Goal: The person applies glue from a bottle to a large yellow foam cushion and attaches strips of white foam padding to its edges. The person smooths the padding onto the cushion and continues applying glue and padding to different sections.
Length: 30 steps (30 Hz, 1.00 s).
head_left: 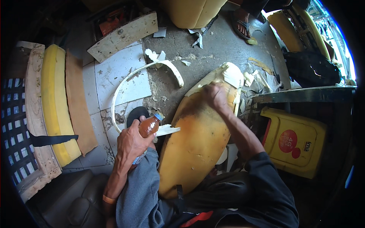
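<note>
My left hand (133,141) is wrapped around a clear plastic bottle (149,127) of reddish-brown liquid with a blue top, tilted to the upper right. A long curved strip of pale foam (131,74) arcs up from beside that hand; whether the hand also pinches it I cannot tell. Between my legs leans a long, worn yellow-orange foam cushion (195,146), with a dark patch across its upper half. Over its upper end my right hand (216,95) is closed, slightly blurred; what its fingers hold is hidden. Cream foam (232,75) covers the cushion's far tip.
Scraps of foam (262,81) litter the floor to the right. A yellow plastic container (294,140) stands under a table edge (304,94). On the left are upright foam and wood boards (57,106) and a dark lattice crate (17,129). Another person's sandalled foot (242,26) is at the top.
</note>
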{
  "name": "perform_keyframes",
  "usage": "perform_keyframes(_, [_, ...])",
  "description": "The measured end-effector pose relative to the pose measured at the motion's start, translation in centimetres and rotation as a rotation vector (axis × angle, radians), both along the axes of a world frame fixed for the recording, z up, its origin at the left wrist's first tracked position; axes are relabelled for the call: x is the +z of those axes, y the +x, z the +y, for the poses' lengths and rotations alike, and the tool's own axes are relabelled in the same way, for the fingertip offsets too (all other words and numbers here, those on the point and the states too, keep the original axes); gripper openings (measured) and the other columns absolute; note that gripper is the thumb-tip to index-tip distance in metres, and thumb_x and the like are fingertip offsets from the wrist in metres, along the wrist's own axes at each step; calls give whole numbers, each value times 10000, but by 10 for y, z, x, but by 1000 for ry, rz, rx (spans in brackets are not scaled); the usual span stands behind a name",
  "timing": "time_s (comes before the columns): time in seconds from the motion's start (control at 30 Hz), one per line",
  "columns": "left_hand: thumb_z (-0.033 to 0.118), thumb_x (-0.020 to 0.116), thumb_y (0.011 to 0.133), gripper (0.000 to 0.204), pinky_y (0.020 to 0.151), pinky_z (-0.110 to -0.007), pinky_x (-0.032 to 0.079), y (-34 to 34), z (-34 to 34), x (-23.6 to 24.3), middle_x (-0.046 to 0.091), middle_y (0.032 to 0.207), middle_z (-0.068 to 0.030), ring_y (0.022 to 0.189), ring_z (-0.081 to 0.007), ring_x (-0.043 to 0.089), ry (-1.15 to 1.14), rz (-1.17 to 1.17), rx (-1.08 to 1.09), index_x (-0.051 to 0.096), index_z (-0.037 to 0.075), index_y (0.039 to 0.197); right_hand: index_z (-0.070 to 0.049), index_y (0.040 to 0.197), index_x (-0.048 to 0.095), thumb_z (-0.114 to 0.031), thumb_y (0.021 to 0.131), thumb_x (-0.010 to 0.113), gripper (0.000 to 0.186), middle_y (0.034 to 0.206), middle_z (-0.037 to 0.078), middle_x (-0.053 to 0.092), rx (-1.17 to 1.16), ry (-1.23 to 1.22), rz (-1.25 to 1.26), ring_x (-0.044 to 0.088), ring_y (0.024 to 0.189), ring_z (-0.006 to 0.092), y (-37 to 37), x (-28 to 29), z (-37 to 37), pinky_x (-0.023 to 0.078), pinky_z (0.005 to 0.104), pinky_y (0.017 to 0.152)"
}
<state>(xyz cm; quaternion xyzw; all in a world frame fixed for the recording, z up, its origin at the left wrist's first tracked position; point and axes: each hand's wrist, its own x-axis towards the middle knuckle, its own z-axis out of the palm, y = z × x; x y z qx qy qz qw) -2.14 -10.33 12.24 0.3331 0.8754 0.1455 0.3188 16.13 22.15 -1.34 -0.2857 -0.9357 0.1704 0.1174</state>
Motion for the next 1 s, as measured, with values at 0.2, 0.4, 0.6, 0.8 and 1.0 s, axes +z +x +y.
perform_keyframes(0.2, [405,818,802,575,817,-521,578,3,1,5,740,976,-260,920,-457,729,67,-2,14,620,6,1165,-156,911,765,-228,776,748,154,934,30,645,485,-107,38,603,960,219,16,2,-164,422,413,814])
perform_keyframes(0.4, [416,815,807,582,835,-534,573,3,-1,5,739,972,-256,919,-464,726,21,-33,18,622,3,1169,-87,840,756,-150,819,637,136,986,182,699,-50,112,-133,616,905,292,-29,20,-1,434,462,792])
perform_keyframes(0.6, [409,819,804,661,871,-517,577,3,-7,-5,739,1063,-252,961,-466,722,72,4,-8,611,-8,1273,-37,778,730,-154,795,597,178,1003,201,704,165,-37,-552,638,1029,324,-50,12,-48,473,487,915])
perform_keyframes(0.8, [404,826,799,703,889,-502,580,-1,3,7,735,1143,-243,999,-462,720,-8,-40,4,592,-4,1322,-110,811,752,-150,803,615,143,985,94,687,571,-201,-146,610,994,257,-16,25,-148,432,431,875])
perform_keyframes(1.0, [405,823,802,696,864,-504,588,6,3,2,724,1094,-244,960,-459,724,60,-21,-46,576,-9,1304,-50,922,730,-188,968,439,326,1073,187,670,44,-11,-333,579,1079,297,-53,17,-25,426,447,962])
